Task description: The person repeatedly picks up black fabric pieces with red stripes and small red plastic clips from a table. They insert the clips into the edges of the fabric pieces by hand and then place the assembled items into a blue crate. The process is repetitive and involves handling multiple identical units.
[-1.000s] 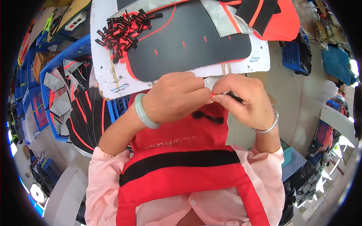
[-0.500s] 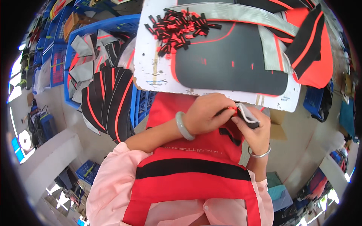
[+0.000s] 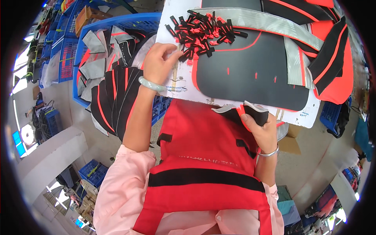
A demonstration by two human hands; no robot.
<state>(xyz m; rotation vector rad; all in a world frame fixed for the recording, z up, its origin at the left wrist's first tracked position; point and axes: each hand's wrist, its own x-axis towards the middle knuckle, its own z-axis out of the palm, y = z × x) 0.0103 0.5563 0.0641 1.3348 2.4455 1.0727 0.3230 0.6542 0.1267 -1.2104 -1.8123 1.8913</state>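
My left hand (image 3: 158, 64) is at the left edge of the white board, beside a pile of small black tabs (image 3: 199, 35) with red stripes. Its thumb and fingers are apart, the thumb tip close to the outermost tabs; nothing shows between them. Below the board's front edge, over the red apron (image 3: 203, 133), my right hand (image 3: 264, 131) grips a folded black fabric strip (image 3: 252, 113) with a grey underside and a red stripe. The thumb presses on top of the strip; the other fingers are mostly hidden beneath it.
On the white board (image 3: 172, 80) lie a dark grey panel (image 3: 243, 66) with red edging, grey bands (image 3: 270, 23) and black-and-red strips (image 3: 331, 58). A blue crate (image 3: 121, 19) of grey fabric pieces stands at left, with several long black strips (image 3: 115, 100) by it.
My left hand has left the strip and moved up and left to the tab pile. My right hand still holds the strip, which now lies more spread. The view has shifted slightly.
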